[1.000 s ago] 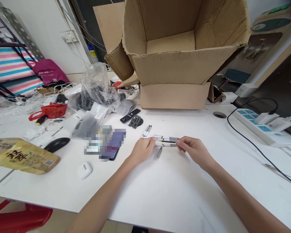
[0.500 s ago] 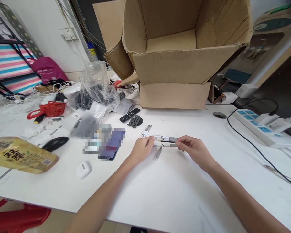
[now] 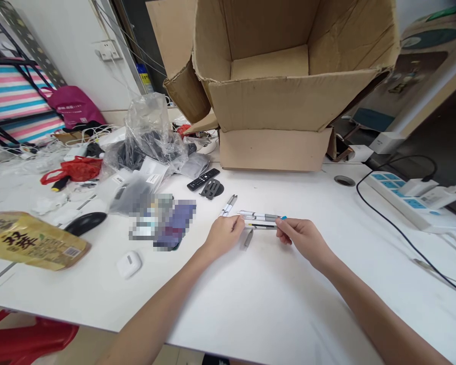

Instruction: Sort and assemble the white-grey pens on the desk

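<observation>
Between my two hands runs a thin pen refill, dark with a yellowish band at its left part. My left hand is closed at its left end, and my right hand pinches its right end with thumb and fingers. Just beyond it, a white and grey pen lies crosswise, close to both hands. A small blue piece shows at my right fingertips; what it belongs to is unclear. Two white pens lie together past my left hand. A grey pen part rests on the table nearer me.
A large open cardboard box stands at the back. To the left are a remote control, a black stand, a white earbud case, a yellow pouch and plastic bags. A power strip with cables sits right.
The lower white barrel between my hands no longer shows, and the refill appears slightly lower. The blue piece has come into sight at my right fingertips. Both hands stay nearly in place.
</observation>
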Available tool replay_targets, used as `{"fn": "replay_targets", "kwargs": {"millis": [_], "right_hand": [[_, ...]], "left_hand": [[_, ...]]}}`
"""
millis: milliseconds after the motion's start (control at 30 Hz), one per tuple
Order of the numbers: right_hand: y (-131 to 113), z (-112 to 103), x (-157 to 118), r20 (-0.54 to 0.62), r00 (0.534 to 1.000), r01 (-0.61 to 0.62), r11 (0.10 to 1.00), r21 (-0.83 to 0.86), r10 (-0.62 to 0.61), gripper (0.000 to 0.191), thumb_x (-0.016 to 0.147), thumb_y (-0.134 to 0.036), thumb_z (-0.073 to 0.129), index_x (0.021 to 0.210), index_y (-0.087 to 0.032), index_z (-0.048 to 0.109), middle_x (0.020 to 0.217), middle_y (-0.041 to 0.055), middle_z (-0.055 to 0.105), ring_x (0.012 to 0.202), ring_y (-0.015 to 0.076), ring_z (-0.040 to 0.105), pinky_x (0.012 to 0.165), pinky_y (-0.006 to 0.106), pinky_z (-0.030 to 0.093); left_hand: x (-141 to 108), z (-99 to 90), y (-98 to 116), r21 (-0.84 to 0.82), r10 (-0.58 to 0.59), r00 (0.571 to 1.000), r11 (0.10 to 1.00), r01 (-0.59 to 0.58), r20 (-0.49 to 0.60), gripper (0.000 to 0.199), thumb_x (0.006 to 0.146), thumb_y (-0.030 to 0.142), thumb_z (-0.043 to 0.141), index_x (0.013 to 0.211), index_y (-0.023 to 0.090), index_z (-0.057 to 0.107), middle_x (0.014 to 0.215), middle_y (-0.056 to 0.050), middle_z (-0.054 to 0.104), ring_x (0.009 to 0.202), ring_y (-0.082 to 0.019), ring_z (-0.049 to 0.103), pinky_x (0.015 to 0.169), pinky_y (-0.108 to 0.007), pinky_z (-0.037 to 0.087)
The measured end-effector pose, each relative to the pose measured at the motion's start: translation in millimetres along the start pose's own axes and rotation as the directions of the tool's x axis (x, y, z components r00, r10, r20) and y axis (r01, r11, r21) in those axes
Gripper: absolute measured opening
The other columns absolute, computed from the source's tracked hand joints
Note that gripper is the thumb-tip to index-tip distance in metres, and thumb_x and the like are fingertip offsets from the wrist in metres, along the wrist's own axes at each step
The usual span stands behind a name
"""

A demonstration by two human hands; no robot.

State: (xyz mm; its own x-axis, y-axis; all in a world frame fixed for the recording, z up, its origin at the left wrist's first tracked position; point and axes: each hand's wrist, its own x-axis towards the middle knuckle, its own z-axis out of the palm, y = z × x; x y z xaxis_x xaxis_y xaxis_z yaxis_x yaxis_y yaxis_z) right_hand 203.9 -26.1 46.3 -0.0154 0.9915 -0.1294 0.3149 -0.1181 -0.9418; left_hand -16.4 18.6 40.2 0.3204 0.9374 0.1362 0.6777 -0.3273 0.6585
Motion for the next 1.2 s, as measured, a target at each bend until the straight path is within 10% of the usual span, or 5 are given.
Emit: {"fn": "replay_targets", "kwargs": {"millis": [500, 833, 1033, 1200], "right_hand": [[-4.9, -0.4, -2.5, -0.03, 0.993, 0.115, 0.993, -0.007, -0.116, 0.034, 0.077, -0.054, 0.067, 0.086, -0.021, 0.067, 0.083, 0.0045, 0.066, 0.073, 0.0182, 0.058, 0.059, 0.028, 0.043], [2.1, 20.9, -7.3, 0.109, 0.977, 0.185, 0.982, -0.024, -0.181, 0.019, 0.082, -0.042, 0.065, 0.082, -0.023, 0.064, 0.085, 0.0014, 0.067, 0.078, 0.017, 0.06, 0.073, 0.031, 0.048], [9.8, 26.0, -5.1, 0.128, 0.971, 0.216, 0.969, -0.123, -0.2, 0.035, 0.085, -0.037, 0.062, 0.119, -0.028, 0.056, 0.089, 0.0014, 0.065, 0.073, 0.0166, 0.059, 0.07, 0.033, 0.051], [20.4, 36.3, -5.9, 0.247, 0.837, 0.542, 0.676, -0.499, -0.489, 0.03, 0.095, -0.024, 0.043, 0.117, -0.028, 0.063, 0.094, 0.0072, 0.063, 0.089, 0.0236, 0.058, 0.077, 0.039, 0.052]], "left_hand": [[0.4, -0.9, -2.4, 0.09, 0.013, 1.0, 0.996, -0.013, 0.01, 0.046, 0.096, 0.039, 0.027, 0.057, 0.021, 0.044, 0.05, 0.002, 0.045, 0.049, -0.013, 0.04, 0.052, -0.026, 0.026], [-14.9, 12.1, 10.2, 0.219, 0.207, 0.964, 0.946, -0.241, 0.165, 0.043, 0.097, 0.033, 0.028, 0.066, 0.022, 0.055, 0.063, 0.001, 0.063, 0.057, -0.015, 0.053, 0.055, -0.027, 0.03], [-9.8, 7.0, 6.5, 0.191, 0.182, 0.981, 0.963, -0.192, 0.069, 0.043, 0.097, 0.034, 0.029, 0.063, 0.021, 0.052, 0.062, 0.001, 0.062, 0.057, -0.014, 0.053, 0.056, -0.027, 0.03], [-3.7, 1.6, 0.1, 0.21, 0.14, 0.988, 0.97, -0.125, -0.058, 0.043, 0.098, 0.035, 0.029, 0.064, 0.021, 0.052, 0.06, 0.001, 0.06, 0.055, -0.013, 0.05, 0.056, -0.027, 0.029]]}}
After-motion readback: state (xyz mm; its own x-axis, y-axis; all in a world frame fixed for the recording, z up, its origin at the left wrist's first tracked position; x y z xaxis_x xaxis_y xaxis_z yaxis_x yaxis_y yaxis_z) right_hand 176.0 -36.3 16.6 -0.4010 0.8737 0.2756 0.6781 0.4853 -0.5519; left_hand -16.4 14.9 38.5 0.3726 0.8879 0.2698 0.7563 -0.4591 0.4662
